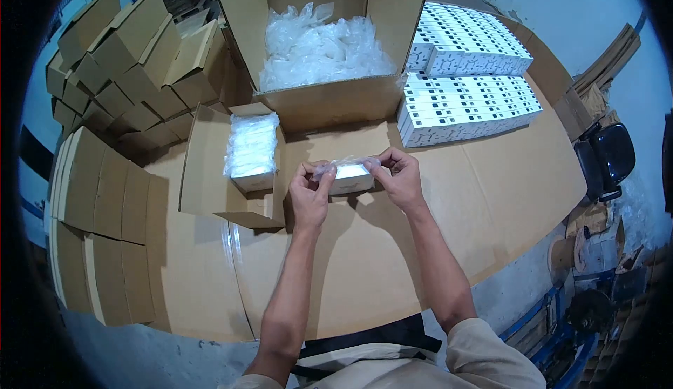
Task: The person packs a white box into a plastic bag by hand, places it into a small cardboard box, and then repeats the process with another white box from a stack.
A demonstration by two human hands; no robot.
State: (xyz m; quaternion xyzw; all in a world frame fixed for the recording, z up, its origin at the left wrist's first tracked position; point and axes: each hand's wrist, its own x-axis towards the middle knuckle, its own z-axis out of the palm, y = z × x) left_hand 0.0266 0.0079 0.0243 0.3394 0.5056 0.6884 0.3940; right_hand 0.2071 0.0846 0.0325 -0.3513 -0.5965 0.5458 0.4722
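Observation:
Between my two hands is a small white box (352, 180) with clear plastic wrap over its top. My left hand (310, 189) pinches the wrap at the box's left end. At the right end, thumb and fingers of my right hand (399, 178) grip the wrap and the corner. Just left of my hands, an open carton (210, 161) holds a row of plastic-wrapped white boxes (252, 147), with a gap at its near end. Behind my hands, a large open carton (329, 105) is filled with clear plastic bags (326, 49).
Stacked white printed boxes (470, 108) stand in two tiers at the back right. Closed cartons (105, 199) line the table's left edge, with open empty cartons (133, 66) piled behind. Cardboard (434, 249) covers the table. A black chair (606, 157) stands off to the right.

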